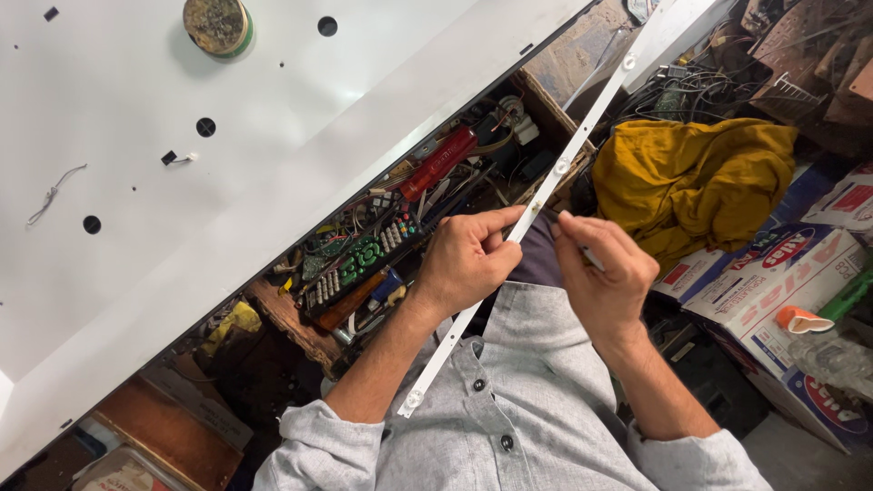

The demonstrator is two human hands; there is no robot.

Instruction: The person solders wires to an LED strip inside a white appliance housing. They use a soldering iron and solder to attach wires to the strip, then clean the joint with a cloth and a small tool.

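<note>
The person is holding a long, thin white strip with small round lenses spaced along it, running from near the shirt front up and away to the far right. The left hand is closing around the strip about midway along its length, thumb and forefinger pinching its edge. The right hand is sitting just right of the strip, fingers curling around a slim tool whose tip is meeting the strip beside the left thumb; most of the tool is hidden inside the hand.

To the left, a large white metal panel with round holes is lying across the scene, and a round tin of dark residue is resting on its far part. Between the panel and the hands, an open wooden drawer is holding a jumble of parts, among them a red cylindrical tool and a remote control with green buttons. To the right of the strip, a crumpled mustard-yellow cloth is lying on clutter, with cardboard boxes nearer on the right. The person is wearing a grey buttoned shirt.
</note>
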